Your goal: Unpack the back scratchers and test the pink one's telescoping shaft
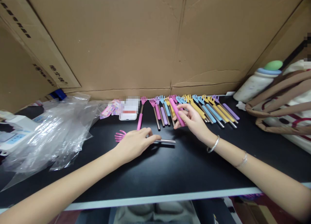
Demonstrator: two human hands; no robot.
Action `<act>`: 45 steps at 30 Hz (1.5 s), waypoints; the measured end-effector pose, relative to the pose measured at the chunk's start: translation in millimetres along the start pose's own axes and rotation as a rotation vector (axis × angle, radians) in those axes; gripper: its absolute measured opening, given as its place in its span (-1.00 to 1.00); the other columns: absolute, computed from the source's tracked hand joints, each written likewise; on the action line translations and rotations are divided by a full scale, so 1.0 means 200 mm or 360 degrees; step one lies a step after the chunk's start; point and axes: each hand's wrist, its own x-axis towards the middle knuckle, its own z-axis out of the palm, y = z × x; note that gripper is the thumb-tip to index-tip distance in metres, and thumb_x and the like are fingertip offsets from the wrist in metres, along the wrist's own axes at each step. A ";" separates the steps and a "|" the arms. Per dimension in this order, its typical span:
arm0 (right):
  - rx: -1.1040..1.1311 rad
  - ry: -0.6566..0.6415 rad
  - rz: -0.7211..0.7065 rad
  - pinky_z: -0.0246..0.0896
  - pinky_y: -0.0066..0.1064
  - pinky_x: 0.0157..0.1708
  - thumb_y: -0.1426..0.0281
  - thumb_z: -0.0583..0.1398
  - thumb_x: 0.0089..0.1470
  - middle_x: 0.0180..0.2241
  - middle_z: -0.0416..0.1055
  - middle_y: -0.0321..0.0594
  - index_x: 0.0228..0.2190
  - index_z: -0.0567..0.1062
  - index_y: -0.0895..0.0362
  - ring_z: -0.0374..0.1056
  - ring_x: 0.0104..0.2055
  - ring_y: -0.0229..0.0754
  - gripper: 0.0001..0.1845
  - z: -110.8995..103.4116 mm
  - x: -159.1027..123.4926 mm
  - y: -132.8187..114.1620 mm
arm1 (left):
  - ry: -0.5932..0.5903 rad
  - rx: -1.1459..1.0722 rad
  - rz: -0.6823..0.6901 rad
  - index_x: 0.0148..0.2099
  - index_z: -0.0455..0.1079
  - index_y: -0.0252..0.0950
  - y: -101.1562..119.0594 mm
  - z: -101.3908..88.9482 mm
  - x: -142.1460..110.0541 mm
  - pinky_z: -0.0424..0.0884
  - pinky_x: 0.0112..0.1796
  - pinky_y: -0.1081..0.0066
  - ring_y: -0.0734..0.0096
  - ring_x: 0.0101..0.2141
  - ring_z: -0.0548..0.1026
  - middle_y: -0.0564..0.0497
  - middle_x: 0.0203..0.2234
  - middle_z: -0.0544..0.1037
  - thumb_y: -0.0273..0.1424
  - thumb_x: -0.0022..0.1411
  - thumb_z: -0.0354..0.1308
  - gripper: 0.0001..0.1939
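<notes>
My left hand (136, 143) is closed round a back scratcher whose pink claw head (119, 136) pokes out on the left and whose bare metal rod (167, 141) points right. In my right hand (191, 122), between thumb and fingers, is a pink handle sleeve (173, 106), tilted and apart from the rod. Behind the hands lies a row of back scratchers in pink, purple, blue and yellow, some with loose sleeves such as a purple one (163, 116). One pink-handled back scratcher (139, 121) lies by itself just beyond my left hand.
Clear plastic bags (65, 136) are heaped on the left, partly over a white device (17, 135). Printed cards (110, 109) and a phone (128, 115) lie at the back. A bottle (255, 84) and a bag (286, 104) stand right. Cardboard (126, 39) walls the black table (194, 172).
</notes>
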 end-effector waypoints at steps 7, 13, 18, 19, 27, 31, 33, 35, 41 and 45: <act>-0.0153 -0.0009 -0.0113 0.30 -0.41 -0.41 0.21 0.09 0.14 -0.41 0.35 -0.31 -0.16 0.25 0.09 0.33 -0.47 -0.31 -0.71 0.04 -0.02 0.05 | 0.0329 0.0206 -0.0100 0.05 0.30 -0.09 -0.06 -0.03 -0.03 0.18 -0.48 0.48 0.50 -0.44 0.40 0.07 -0.44 0.42 -0.51 0.29 -0.09 -0.65; -0.0630 0.0090 -0.0259 0.23 -0.37 -0.28 0.26 0.00 0.21 -0.22 0.35 -0.19 -0.10 0.34 0.10 0.28 -0.30 -0.24 -0.71 0.03 -0.02 0.05 | 0.0496 0.0251 -0.0261 0.01 0.34 -0.12 -0.13 -0.05 -0.03 0.12 -0.54 0.45 0.48 -0.49 0.35 0.10 -0.48 0.42 -0.48 0.28 -0.09 -0.68; -0.0944 0.0053 -0.0366 0.18 -0.29 -0.19 0.30 -0.02 0.22 -0.17 0.37 -0.16 -0.14 0.39 0.10 0.25 -0.17 -0.14 -0.73 0.04 -0.03 0.04 | 0.0593 0.0183 -0.0263 0.00 0.34 -0.17 -0.15 -0.07 -0.03 0.15 -0.50 0.47 0.48 -0.47 0.36 0.09 -0.46 0.45 -0.51 0.29 -0.09 -0.69; -0.1012 0.0064 -0.0398 0.15 -0.25 -0.15 0.31 -0.02 0.22 -0.19 0.38 -0.16 -0.15 0.40 0.09 0.24 -0.15 -0.13 -0.73 0.04 -0.03 0.04 | 0.0601 0.0184 -0.0275 0.00 0.34 -0.17 -0.15 -0.07 -0.03 0.15 -0.50 0.47 0.48 -0.46 0.37 0.09 -0.46 0.46 -0.51 0.29 -0.09 -0.69; -0.1239 0.0168 -0.0418 0.07 -0.19 -0.09 0.28 -0.07 0.24 -0.21 0.37 -0.16 -0.17 0.42 0.06 0.18 -0.13 -0.09 -0.69 0.03 -0.04 0.04 | 0.0606 0.0243 -0.0378 0.00 0.36 -0.13 -0.18 -0.04 -0.03 0.17 -0.49 0.48 0.47 -0.40 0.44 0.07 -0.36 0.53 -0.43 0.33 -0.08 -0.73; -0.1306 0.0193 -0.0405 0.06 -0.19 -0.11 0.28 -0.06 0.23 -0.21 0.37 -0.17 -0.16 0.41 0.05 0.16 -0.12 -0.08 -0.70 0.03 -0.04 0.04 | 0.0643 0.0238 -0.0390 -0.02 0.38 -0.13 -0.19 -0.03 -0.03 0.19 -0.48 0.47 0.46 -0.39 0.46 0.07 -0.36 0.55 -0.39 0.34 -0.07 -0.74; -0.1312 0.0184 -0.0413 0.05 -0.18 -0.12 0.29 -0.05 0.23 -0.22 0.37 -0.18 -0.17 0.41 0.04 0.16 -0.13 -0.08 -0.72 0.04 -0.05 0.04 | 0.0673 0.0246 -0.0384 -0.03 0.39 -0.12 -0.19 -0.02 -0.03 0.20 -0.48 0.47 0.46 -0.40 0.46 0.08 -0.38 0.55 -0.38 0.33 -0.07 -0.74; -0.1315 0.0169 -0.0420 0.05 -0.17 -0.13 0.31 -0.04 0.23 -0.23 0.37 -0.19 -0.18 0.41 0.04 0.16 -0.13 -0.07 -0.73 0.04 -0.05 0.04 | 0.0686 0.0257 -0.0380 -0.03 0.40 -0.11 -0.20 -0.02 -0.02 0.21 -0.47 0.47 0.47 -0.40 0.46 0.08 -0.39 0.55 -0.39 0.33 -0.07 -0.74; -0.1315 0.0184 -0.0460 0.04 -0.15 -0.16 0.34 -0.02 0.21 -0.25 0.38 -0.18 -0.19 0.42 0.02 0.16 -0.15 -0.05 -0.76 0.04 -0.05 0.05 | 0.0670 0.0267 -0.0370 -0.02 0.40 -0.11 -0.19 -0.02 -0.02 0.20 -0.50 0.47 0.49 -0.42 0.46 0.09 -0.41 0.54 -0.39 0.34 -0.08 -0.73; -0.1311 0.0189 -0.0455 0.05 -0.17 -0.17 0.35 -0.01 0.21 -0.26 0.38 -0.18 -0.20 0.43 0.03 0.16 -0.16 -0.06 -0.77 0.05 -0.05 0.04 | 0.0678 0.0264 -0.0367 -0.03 0.41 -0.10 -0.19 -0.02 -0.02 0.21 -0.49 0.48 0.49 -0.41 0.47 0.08 -0.39 0.55 -0.38 0.33 -0.07 -0.73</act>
